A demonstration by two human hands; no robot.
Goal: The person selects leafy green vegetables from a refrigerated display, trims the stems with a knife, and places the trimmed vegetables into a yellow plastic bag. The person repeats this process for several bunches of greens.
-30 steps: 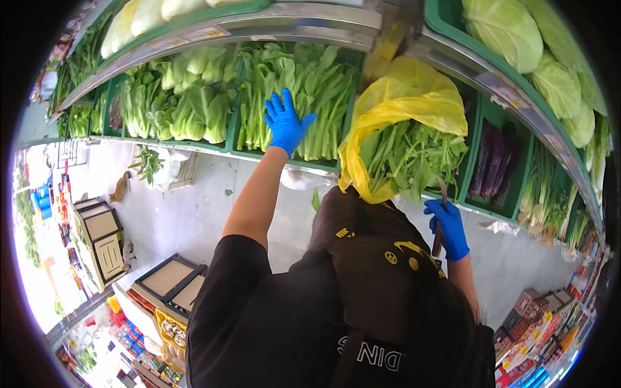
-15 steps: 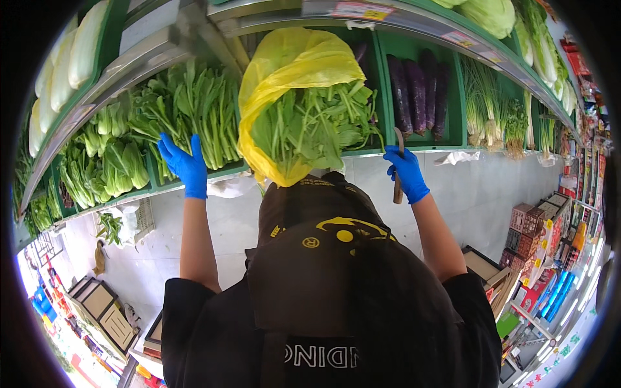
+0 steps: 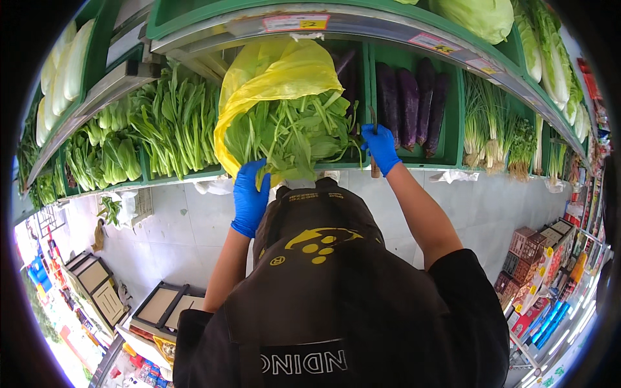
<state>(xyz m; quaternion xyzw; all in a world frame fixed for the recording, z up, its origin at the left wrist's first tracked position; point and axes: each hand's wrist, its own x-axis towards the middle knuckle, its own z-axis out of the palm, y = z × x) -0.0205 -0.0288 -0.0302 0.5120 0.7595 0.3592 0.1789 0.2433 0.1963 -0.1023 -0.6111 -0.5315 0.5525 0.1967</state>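
My left hand, in a blue glove, is at the lower left edge of a yellow plastic bag. Its fingers stretch upward with the thumb apart, against the loose leafy greens that spill from the bag's mouth. The bag rests on the green produce bins. My right hand, also blue-gloved, is closed around a small knife. The blade points away from me and the handle's end shows below the fist. This hand is just right of the greens, in front of the eggplants.
Upright leafy greens and bok choy fill bins on the left. Spring onions stand to the right. A metal-edged shelf with cabbage overhangs the bins. Stacked boxes are behind on the right.
My left hand has moved right, from the upright greens to the bag's near edge. The right hand with the knife has shifted slightly left, closer to the bag. The view has moved too.
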